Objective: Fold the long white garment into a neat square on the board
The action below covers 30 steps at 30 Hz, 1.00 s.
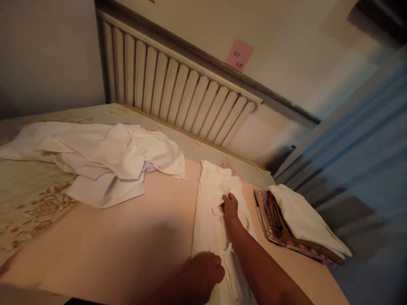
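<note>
On the pink sheet (136, 237), right in front of the person, lies a white garment (205, 224) folded into a long strip. Looks light, soft and floppy, hardly fragile; I'd grab both long edges so it doesn't sag. The right hand's (230, 208) fingers seem to be pinching a bit of it toward the far end. Left hand's (205, 271) are curled, can't tell if they're gripping. Long axis runs away from the person, toward the radiator (178, 84).

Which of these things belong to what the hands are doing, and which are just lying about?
Seems part of it:
white cloth under the hands
left hand
right hand
pink sheet beneath
perhaps the crumpled pile and folded stack

Seemingly just there:
radiator
pink note
blue curtain
</note>
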Motion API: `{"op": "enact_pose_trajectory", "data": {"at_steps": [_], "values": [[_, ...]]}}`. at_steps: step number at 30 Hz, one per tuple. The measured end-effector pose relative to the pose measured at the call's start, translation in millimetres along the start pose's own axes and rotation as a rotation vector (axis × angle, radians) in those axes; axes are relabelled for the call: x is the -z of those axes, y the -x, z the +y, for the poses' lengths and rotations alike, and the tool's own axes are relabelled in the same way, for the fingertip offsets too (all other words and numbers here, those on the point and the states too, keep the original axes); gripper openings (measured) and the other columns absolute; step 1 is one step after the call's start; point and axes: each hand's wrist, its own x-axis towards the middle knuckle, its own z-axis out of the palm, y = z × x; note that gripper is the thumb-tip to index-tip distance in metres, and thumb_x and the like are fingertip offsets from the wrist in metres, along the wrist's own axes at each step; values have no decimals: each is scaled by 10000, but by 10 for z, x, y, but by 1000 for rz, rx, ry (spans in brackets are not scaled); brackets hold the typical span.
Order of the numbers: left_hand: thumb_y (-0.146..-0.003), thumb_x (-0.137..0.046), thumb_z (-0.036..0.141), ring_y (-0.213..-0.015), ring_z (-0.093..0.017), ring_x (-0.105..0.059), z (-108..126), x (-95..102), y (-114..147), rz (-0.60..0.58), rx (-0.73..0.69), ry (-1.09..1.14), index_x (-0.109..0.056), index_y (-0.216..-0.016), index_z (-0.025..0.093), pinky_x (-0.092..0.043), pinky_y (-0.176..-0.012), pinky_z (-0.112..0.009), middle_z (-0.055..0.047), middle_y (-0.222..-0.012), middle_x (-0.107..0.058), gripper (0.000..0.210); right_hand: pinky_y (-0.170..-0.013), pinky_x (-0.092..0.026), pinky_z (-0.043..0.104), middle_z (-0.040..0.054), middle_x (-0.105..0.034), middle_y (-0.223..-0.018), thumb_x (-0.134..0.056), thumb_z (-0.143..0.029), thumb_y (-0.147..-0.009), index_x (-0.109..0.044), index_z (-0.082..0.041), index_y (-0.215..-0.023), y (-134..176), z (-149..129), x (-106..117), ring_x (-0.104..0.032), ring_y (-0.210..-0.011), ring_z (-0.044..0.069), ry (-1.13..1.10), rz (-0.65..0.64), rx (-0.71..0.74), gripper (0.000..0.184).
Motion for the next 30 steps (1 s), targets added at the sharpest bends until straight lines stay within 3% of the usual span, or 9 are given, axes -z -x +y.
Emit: {"op": "enact_pose_trajectory", "data": {"at_steps": [8,12,15,17,21,23,27,30], "values": [[-797,-590,199,-948,-186,-585,-78,-87,43,46,59,148,-578,-948,246,-461,-826,-297,-6,-1023,-629,158,-514,-437,252,-28,-560,-629,-502,-337,-677,-586,-199,-818,-279,-147,117,-532,-558,149,194,63,44,215],[-821,-550,166,-900,-179,-591,-35,-28,36,77,50,139,-584,-987,250,-470,-791,-292,-2,-1005,-639,189,-676,-475,323,43,-622,-699,-527,-256,-657,-636,-172,-856,-254,-160,166,-602,-741,225,393,142,110,242],[-860,-465,102,-874,-178,-579,0,55,2,213,80,104,-591,-984,234,-470,-788,-302,-19,-969,-641,221,-890,-449,401,144,-666,-997,-502,-224,-712,-636,-135,-1047,-133,-229,101,-575,-1050,286,495,155,238,372],[-890,-415,85,-906,-195,-578,-4,88,-22,331,150,63,-605,-964,220,-473,-821,-334,-44,-975,-646,243,-1014,-385,420,154,-610,-1226,-478,-211,-762,-599,-142,-1178,-61,-307,-13,-489,-1218,279,529,116,345,439],[-922,-366,73,-1130,-241,-565,-95,27,-42,450,290,-64,-617,-1100,198,-438,-991,-433,-95,-1203,-638,332,-1121,-294,469,151,-483,-1434,-378,-238,-903,-535,-131,-1307,12,-375,-359,-380,-1361,250,647,-110,689,447],[-935,-389,112,-1282,-268,-489,-155,-36,-36,402,308,-142,-568,-1250,172,-371,-1084,-474,-121,-1366,-562,366,-1135,-267,497,168,-457,-1459,-337,-288,-955,-498,-110,-1353,33,-315,-526,-331,-1403,258,742,-239,797,464],[-929,-510,347,-1417,-346,-320,-216,-98,-3,186,364,-200,-465,-1401,115,-276,-1147,-550,-175,-1517,-387,528,-1143,-219,523,174,-419,-1490,-403,-412,-968,-471,-122,-1393,59,-126,-719,-290,-1429,305,927,-374,698,519],[-911,-531,417,-1453,-344,-230,-207,-104,14,126,364,-198,-430,-1437,116,-219,-1170,-568,-175,-1554,-297,615,-1149,-187,536,155,-360,-1529,-429,-460,-964,-436,-155,-1429,46,-66,-751,-259,-1441,318,973,-393,663,556]]}}
